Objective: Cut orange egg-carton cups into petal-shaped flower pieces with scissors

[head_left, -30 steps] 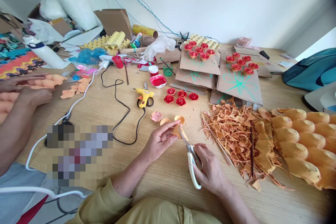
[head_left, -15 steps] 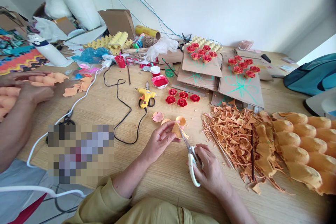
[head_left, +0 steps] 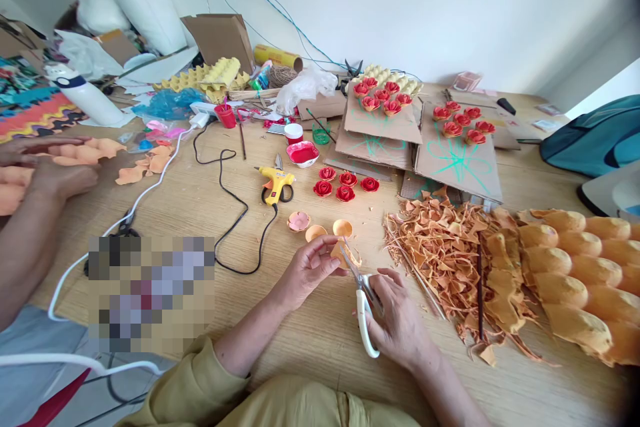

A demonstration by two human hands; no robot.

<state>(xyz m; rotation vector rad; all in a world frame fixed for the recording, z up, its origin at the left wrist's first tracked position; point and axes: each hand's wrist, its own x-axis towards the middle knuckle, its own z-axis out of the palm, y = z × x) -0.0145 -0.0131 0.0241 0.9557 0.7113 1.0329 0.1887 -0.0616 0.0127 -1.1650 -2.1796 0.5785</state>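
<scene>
Between the fingertips of my left hand [head_left: 311, 270] is an orange egg-carton cup piece [head_left: 342, 256]. My right hand [head_left: 397, 313] is closed around the handles of white-handled scissors [head_left: 364, 313], whose blades meet the piece at its right side, with a thin strip curling off there. Just beyond lie two cut orange cups [head_left: 343, 228] and a pinkish petal-edged cup [head_left: 299, 221]. Several red paper roses [head_left: 345, 193] sit farther back on the table.
Orange scraps [head_left: 435, 240] heap to my right beside an orange egg tray [head_left: 570, 267]. A yellow glue gun [head_left: 275, 185] with black cord, a dish of red paint [head_left: 303, 153] and cardboard sheets [head_left: 457, 163] bearing roses lie ahead. Another person's hands [head_left: 63, 177] hold an orange tray at left.
The scissor blades have shifted slightly on the orange piece, and its cut strip hangs a little differently. The view has moved slightly. Both hands keep their holds.
</scene>
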